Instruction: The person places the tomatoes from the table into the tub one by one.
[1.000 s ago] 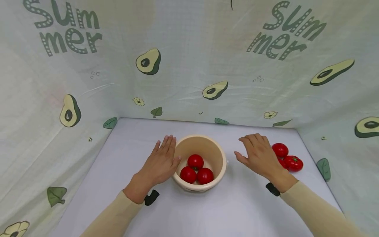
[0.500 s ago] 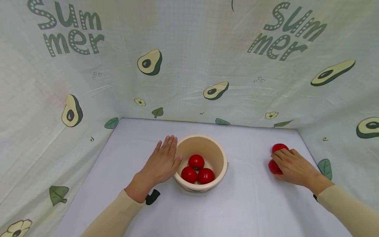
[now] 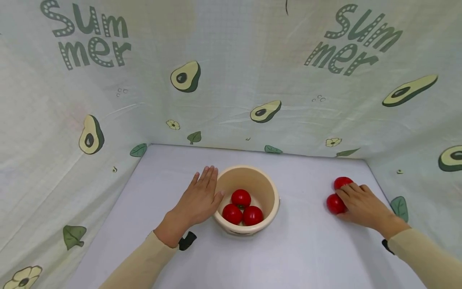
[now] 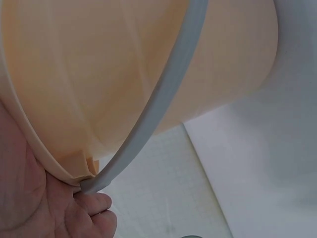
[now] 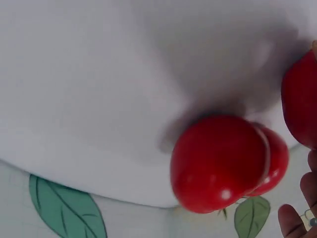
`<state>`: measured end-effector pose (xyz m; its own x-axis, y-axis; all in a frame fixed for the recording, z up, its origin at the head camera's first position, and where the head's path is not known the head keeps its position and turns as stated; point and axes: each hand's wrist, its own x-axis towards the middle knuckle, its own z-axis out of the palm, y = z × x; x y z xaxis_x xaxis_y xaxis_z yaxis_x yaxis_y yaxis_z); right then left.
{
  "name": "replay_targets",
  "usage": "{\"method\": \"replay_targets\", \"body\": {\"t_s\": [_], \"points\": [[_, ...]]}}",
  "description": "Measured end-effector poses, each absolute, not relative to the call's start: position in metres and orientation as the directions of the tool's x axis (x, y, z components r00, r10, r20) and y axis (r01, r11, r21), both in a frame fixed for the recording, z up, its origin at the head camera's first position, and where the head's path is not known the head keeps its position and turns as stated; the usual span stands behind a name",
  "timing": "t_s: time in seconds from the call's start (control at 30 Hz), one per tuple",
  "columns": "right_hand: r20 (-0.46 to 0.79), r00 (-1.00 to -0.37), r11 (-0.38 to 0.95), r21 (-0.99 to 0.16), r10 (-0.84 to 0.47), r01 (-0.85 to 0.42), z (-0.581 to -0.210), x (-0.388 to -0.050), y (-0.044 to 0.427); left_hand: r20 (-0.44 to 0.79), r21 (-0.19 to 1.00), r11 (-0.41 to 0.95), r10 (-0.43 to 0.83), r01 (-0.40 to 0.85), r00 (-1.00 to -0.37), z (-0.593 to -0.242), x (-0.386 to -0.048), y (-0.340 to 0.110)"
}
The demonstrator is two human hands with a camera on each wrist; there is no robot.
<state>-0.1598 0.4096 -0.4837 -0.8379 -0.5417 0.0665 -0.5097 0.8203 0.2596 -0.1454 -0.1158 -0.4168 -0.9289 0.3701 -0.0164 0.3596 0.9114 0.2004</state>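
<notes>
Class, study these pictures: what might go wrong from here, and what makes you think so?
The right hand grips a near tomato close beside a far tomato; lifting it might nudge that neighbour and set it rolling across the table. The left hand rests, straight-fingered, against the bucket rather than gripping it, so a bump might shift it.

Left grip (image 3: 200,200) is outstretched, while the right grip (image 3: 362,206) is curled.
</notes>
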Motion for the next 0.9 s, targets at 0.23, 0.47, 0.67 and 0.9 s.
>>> {"method": "replay_targets", "body": {"t_s": [0.23,0.47,0.67,0.9], "points": [[0.242,-0.829,0.861,0.22,-0.504,-0.459,-0.475,-0.171,0.377,-0.016,0.207,0.911,0.367,0.356,-0.93,-0.415,-0.146,-0.115],[0.296,-0.824,0.875,0.195,-0.483,-0.443,-0.465,-0.183,0.347,-0.014,0.216,0.909,0.369,0.357,-0.929,-0.415,-0.145,-0.114],[0.361,-0.792,0.87,0.174,-0.492,-0.461,-0.453,-0.19,0.321,-0.015,0.215,0.906,0.377,0.365,-0.926,-0.415,-0.145,-0.114],[0.379,-0.78,0.865,0.162,-0.499,-0.475,-0.436,-0.196,0.293,-0.022,0.183,0.914,0.372,0.362,-0.928,-0.414,-0.144,-0.116]]}}
